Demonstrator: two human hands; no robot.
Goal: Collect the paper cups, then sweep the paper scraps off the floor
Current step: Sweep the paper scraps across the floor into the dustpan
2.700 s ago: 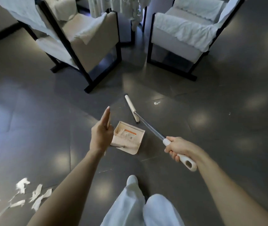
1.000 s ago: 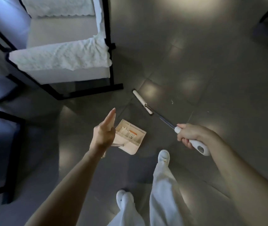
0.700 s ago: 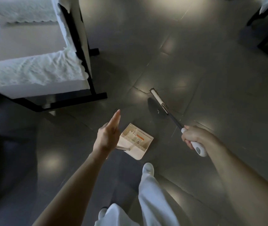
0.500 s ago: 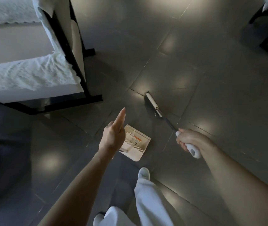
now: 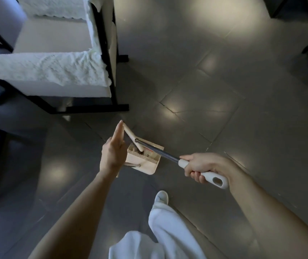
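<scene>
Paper scraps and paper cups: none in view. Only the tools show, so the handling notes start there.

Broom [image 5: 157,151]: thin dark metal shaft, stiff, with a white moulded plastic grip that has a hang hole at its end, and a narrow cream head bar. Looks light, a one-hand tool. Right hand [image 5: 203,165] holds the grip just behind the shaft joint, fingers [image 5: 196,175] curled tight round it. Good spot, since the plastic is fatter and probably less slick than the bare tube. The head bar lies slantwise over the dustpan [image 5: 145,161], lower end at the comb teeth, upper end just beside the left fingertip.

Dustpan: cream hard plastic, flat tray, toothed comb ridge, orange label inside, thin metal rod handle. Rigid and light. Can't tell if its lip touches the floor [image 5: 224,90].

Left hand [image 5: 113,154]: upper fingers straight, pressed together, pointing away. The rod runs in under the palm, so I judge the lower fingers hold it, but they're hidden behind the hand.

Floor is dark polished tile, glossy, with fine grout lines. Torn paper should be near weightless and will likely skate or lift on it. Use short low strokes, with the pan lip flat down.

Armchair [image 5: 56,68]: black metal frame, pale cushion, nubby white cover, near the pan. Anything flicked under that frame would be awkward to reach.
</scene>
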